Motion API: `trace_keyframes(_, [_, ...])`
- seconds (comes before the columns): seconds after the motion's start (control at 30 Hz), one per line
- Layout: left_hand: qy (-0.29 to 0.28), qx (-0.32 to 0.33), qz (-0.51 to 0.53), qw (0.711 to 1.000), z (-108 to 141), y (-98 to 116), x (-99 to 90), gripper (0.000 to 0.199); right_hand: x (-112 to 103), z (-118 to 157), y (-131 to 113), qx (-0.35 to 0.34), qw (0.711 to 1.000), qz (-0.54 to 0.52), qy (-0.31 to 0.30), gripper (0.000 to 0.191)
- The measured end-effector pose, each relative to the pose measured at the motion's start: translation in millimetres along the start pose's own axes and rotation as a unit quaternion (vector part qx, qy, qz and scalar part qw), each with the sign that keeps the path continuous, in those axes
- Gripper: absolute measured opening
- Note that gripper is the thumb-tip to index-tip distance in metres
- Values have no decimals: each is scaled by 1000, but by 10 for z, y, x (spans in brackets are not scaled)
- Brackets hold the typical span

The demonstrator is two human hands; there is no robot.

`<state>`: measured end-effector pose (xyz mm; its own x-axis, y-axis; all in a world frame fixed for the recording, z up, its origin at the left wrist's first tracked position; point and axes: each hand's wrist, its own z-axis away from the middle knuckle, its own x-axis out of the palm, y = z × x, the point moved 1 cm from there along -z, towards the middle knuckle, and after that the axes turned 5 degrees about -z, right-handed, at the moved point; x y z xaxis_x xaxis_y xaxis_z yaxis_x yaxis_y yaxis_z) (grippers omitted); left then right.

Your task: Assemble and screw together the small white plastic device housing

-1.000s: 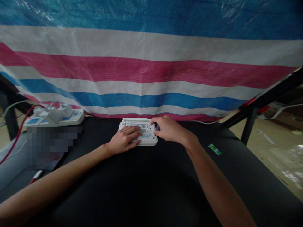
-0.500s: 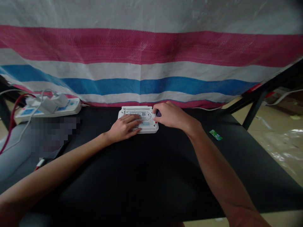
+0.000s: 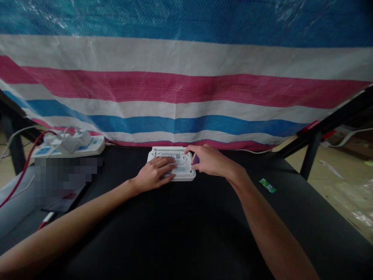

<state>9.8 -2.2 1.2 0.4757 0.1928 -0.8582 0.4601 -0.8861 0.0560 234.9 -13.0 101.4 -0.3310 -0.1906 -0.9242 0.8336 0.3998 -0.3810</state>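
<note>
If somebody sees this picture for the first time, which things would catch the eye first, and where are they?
Probably the striped sheet, filling the view's upper part behind the black table. Next, the white device near the table's far edge, with the left hand on it and the right hand at its right end. The small green packet also stands out, on the table's right side.

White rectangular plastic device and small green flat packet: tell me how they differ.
The white rectangular plastic device is larger than the small green flat packet. The device has rows of small holes; the packet is green with a bluish end. The left hand rests on the device; no hand touches the packet. Both lie on the black tabletop.
</note>
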Motion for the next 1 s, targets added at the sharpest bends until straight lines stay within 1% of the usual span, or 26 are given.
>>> trace_keyframes(0.3, [-3,-6,-1,1000,-1,5,2,31,-27,23,-75,32,999,2,-2,43])
trace_keyframes(0.8, [-3,-7,-2,1000,-3,9,2,30,24,-19,-24,17,999,38,26,41])
trace_keyframes(1.0, [-1,-4,2,1000,0,-2,7,31,24,-23,-21,18,999,41,18,41])
